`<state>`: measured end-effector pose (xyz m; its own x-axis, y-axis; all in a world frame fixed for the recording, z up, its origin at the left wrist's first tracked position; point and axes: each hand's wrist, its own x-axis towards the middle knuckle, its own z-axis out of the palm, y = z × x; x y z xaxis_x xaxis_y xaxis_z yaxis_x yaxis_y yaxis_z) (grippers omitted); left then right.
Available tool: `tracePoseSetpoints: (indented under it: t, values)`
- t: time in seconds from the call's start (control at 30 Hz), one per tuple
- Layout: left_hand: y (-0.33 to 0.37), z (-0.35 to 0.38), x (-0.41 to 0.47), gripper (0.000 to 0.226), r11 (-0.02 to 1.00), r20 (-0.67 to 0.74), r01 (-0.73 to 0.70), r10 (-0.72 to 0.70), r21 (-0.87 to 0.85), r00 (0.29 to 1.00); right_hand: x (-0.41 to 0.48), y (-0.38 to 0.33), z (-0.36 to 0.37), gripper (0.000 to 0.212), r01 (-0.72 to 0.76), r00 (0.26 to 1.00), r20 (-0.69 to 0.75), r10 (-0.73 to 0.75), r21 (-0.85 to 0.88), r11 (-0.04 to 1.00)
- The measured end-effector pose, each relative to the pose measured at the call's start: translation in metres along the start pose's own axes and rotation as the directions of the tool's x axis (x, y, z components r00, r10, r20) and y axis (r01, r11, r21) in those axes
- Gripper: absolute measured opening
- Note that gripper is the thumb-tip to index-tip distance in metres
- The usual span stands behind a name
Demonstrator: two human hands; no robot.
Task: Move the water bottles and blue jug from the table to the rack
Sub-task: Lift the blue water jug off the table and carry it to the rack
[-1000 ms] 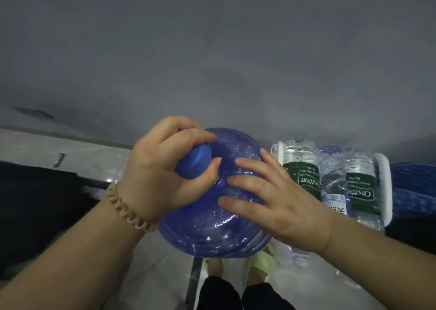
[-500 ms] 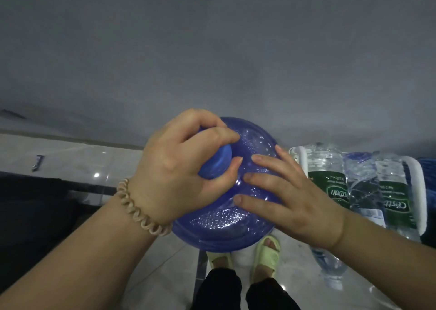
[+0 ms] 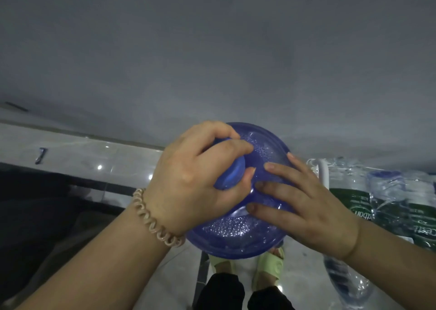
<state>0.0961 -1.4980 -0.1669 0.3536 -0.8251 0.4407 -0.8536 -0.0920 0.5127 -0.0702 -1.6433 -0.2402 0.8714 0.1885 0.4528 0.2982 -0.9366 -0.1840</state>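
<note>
The blue jug [image 3: 236,234] hangs in front of me, top towards my face. It is above my sandals [image 3: 269,265] and the pale floor tiles [image 3: 299,291], and just left of the wrapped pack of water bottles [image 3: 387,196]. I cannot tell whether its base rests on anything.

To do this carry well, I judge the neck should take the weight while the other palm only stops the swing. Droplets bead inside the shoulder, so the plastic may be slick. I would press flat rather than claw at it. I would set it down slowly, clear of the pack and the white bar [image 3: 322,170] beside it.

My left hand [image 3: 188,180] grips the jug by its cap [image 3: 230,177], fingers and thumb curled tight round it, a coiled band [image 3: 153,220] on that wrist. My right hand [image 3: 306,208] lies on the jug's shoulder, its fingers [image 3: 278,168] straight and spread, touching but grasping nothing.

A loose clear bottle [image 3: 346,283] lies low on my right. The rack itself I cannot make out.
</note>
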Motion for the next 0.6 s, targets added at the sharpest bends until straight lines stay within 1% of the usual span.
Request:
tracePoseSetpoints:
  t: [0.43,0.6]
  values:
    - [-0.006,0.025,-0.015,0.024,0.999,0.048,0.031,-0.033,0.039,0.998,-0.025,0.005,0.026,0.032,0.0,1.0,0.004,0.0,0.016,1.0]
    - [-0.009,0.038,-0.02,0.022,0.999,0.065,0.047,-0.048,0.02,0.997,-0.037,0.008,0.038,0.032,-0.004,1.0,0.011,0.004,0.028,1.0]
